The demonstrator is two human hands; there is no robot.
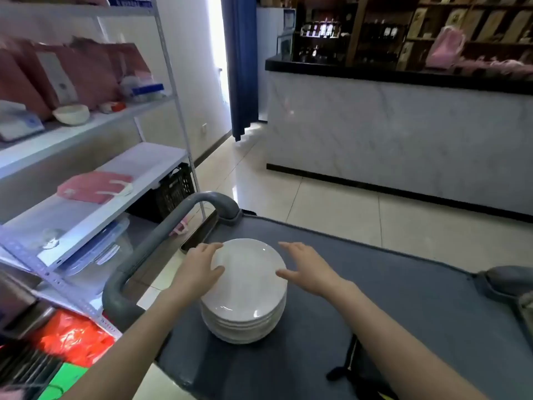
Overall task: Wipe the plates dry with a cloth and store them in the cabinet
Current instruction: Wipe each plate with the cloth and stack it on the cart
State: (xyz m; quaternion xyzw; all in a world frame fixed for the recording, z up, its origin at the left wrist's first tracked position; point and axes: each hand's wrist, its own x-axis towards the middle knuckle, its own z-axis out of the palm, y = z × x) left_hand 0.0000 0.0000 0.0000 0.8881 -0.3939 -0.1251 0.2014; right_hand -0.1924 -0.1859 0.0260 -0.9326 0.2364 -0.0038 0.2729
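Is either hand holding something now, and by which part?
Nothing is clearly held. The left hand rests on the left rim of the plates; the right hand is open beside their right rim.

White plates, grey cart, and splashes of red down the left

And there's the stack of plates, plain glossy white with no pattern, sitting on a dark blue-grey cart top with a mid-grey handle. Over on the pale white shelf rack we've got a white bowl, dusty-red paper bags and one flat pinkish-red bag. Black crate underneath, bright orange-red plastic and a patch of vivid green lower down. Navy curtain, cream glossy floor tiles, and a counter fronted in white with grey marble veining, black on top. Pink bag against dark brown shelving.
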